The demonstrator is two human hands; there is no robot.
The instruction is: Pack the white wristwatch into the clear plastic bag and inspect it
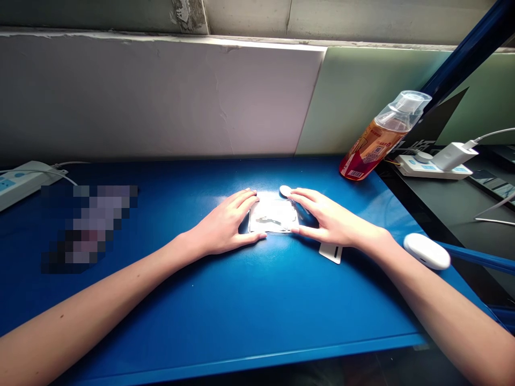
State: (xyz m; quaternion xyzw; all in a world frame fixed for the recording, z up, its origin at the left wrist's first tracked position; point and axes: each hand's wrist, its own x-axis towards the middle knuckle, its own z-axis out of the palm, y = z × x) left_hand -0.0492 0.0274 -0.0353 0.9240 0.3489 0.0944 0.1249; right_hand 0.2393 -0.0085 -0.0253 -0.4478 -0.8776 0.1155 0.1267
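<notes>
A shiny, flat, silvery-white packet [274, 217] lies on the blue table between my two hands, its surface partly washed out by glare. My left hand [227, 222] rests at its left side, fingers stretched along the far corner and thumb apart at the near edge. On the other side, my right hand [328, 217] is open too, its thumb tip at the packet's near right corner. A small white round object [285, 191] sits by my right fingertips beyond the packet. Partly hidden under the right hand is a white card with a dark slot [331, 253].
A red and orange spray bottle with a clear cap [378, 136] leans at the back right. A white earbud case [426, 251] lies near the right edge. Power strips [432, 167] stand right and left [22, 182]. A pixelated patch covers something at left. A wall backs the table.
</notes>
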